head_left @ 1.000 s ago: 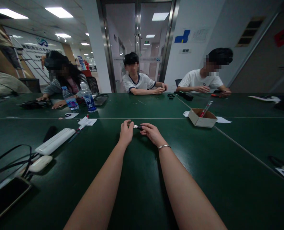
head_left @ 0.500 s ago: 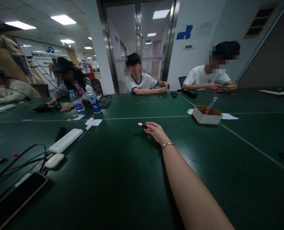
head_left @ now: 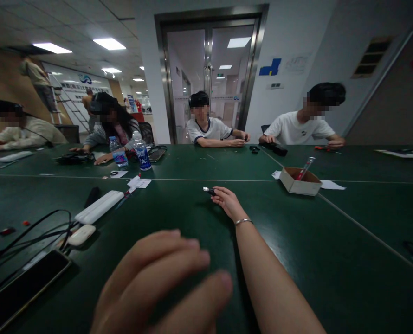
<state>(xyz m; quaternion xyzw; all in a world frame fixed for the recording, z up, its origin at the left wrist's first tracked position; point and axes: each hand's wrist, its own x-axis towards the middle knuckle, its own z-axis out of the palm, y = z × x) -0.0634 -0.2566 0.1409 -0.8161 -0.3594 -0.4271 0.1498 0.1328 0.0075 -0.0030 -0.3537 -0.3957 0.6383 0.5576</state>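
Observation:
My right hand [head_left: 226, 202] reaches forward over the green table [head_left: 178, 208], a bracelet at its wrist. Its thumb and fingers pinch a small black piece with a shiny silver end [head_left: 208, 190]; the silver end points left, and its exact kind is too small to tell. Large and slightly blurred in the foreground is my left hand [head_left: 158, 283]. Its fingers are bent loosely, with a gap between them and the thumb, and nothing shows in it. The two hands are apart.
On the left lie a phone [head_left: 25, 290], a white power bank [head_left: 100, 207], a white case [head_left: 82, 235] and black cables. Two bottles [head_left: 142, 155] stand farther back. An open box [head_left: 300, 185] is at the right. Several people sit around the table.
My left hand has come into view from the bottom. The view has tilted up a little. My right hand still pinches the small black piece.

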